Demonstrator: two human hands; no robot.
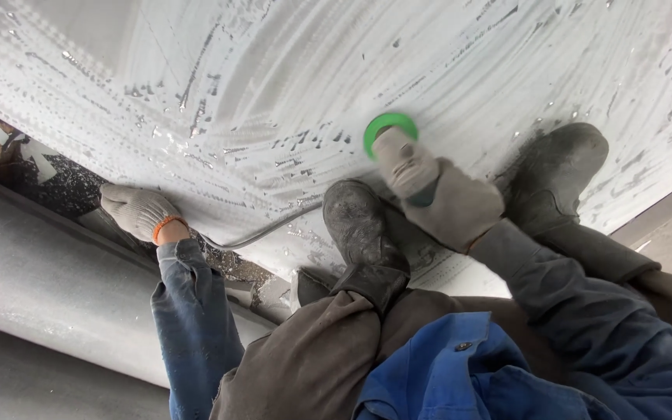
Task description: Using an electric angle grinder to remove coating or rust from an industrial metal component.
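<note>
Right hand (449, 204): gloved, wrapped around sander with green disc (390, 129), pressed on white panel (289, 85) centre | left hand (138, 210): gloved, fingers curled, resting on panel's near-left edge | progress: scuff streaks cover most of panel, judged well along; far-left corner looks less worked.

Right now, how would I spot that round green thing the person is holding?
Find the big white streaked sheet and the two dusty grey boots on it. Between them, the gloved right hand grips a tool with a green disc, the only bright colour there.

Green-disc sander (391, 132) flat against scuffed white sheet (274, 78)
</note>
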